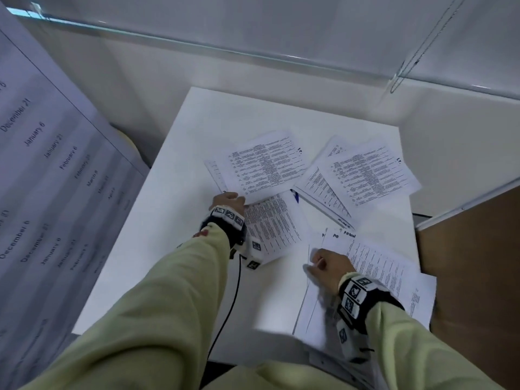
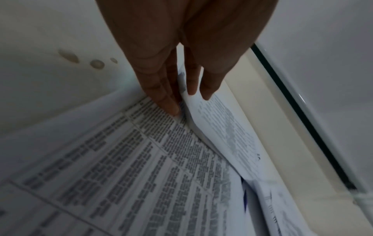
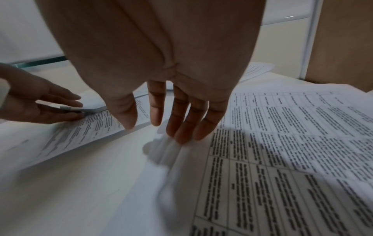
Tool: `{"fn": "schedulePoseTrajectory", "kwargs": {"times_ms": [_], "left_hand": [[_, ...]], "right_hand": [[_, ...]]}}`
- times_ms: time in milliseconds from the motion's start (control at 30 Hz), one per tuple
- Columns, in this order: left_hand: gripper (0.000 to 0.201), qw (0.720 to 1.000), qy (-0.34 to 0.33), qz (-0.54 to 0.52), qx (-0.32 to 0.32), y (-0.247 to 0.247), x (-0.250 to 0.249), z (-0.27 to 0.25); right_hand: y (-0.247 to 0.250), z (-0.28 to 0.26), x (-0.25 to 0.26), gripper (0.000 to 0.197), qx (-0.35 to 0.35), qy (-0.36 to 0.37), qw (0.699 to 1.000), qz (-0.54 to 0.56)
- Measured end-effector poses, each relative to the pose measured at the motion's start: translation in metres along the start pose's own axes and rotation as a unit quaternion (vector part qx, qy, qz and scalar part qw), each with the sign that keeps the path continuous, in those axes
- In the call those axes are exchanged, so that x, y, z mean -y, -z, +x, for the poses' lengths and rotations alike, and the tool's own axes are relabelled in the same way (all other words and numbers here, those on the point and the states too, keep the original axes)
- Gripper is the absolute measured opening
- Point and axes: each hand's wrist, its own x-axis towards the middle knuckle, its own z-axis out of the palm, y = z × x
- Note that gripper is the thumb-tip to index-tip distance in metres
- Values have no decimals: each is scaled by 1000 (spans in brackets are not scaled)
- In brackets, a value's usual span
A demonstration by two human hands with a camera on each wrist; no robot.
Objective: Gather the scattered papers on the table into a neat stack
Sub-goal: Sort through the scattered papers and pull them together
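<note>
Printed sheets lie scattered on a white table [image 1: 174, 226]. My left hand [image 1: 230, 197] pinches the near corner of a far-left sheet [image 1: 267, 164]. In the left wrist view that sheet's lifted edge [image 2: 214, 121] runs between my fingers [image 2: 169, 102], above another printed sheet [image 2: 141, 167]. My right hand [image 1: 316, 261] rests with straight fingers [image 3: 181, 127] on the left edge of the near-right pile [image 1: 380, 271] and grips nothing. A further overlapping cluster [image 1: 365, 175] lies at the far right. From the right wrist I also see the left hand [image 3: 76, 108] holding its sheet.
A large calendar sheet [image 1: 56, 178] leans at the left. A brown board [image 1: 472, 263] stands against the table's right side. A glass-edged partition [image 1: 253, 52] runs behind, with a hanging cord [image 1: 416, 52]. A black cable [image 1: 233, 299] trails from my left wrist.
</note>
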Motion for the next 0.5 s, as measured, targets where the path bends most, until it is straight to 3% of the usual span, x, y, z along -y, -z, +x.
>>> {"fn": "schedulePoseTrajectory", "kwargs": {"times_ms": [133,300,400,500], "left_hand": [[19,995,14,-68,-75,27,-57,-98],[17,975,-3,-166,-147,61,-47,-116],[36,960,-66,-193,-191,95,-23,-117],[59,950,-87,-251,-163,136,4,-128]], "right_hand": [[5,2,-7,23,3,-10,1000,10],[7,-6,-19,18,-27,-35,994,100],[4,-17,-12,18,-49,-23,987,152],[0,-22,1,22,-80,-11,976,204]]}}
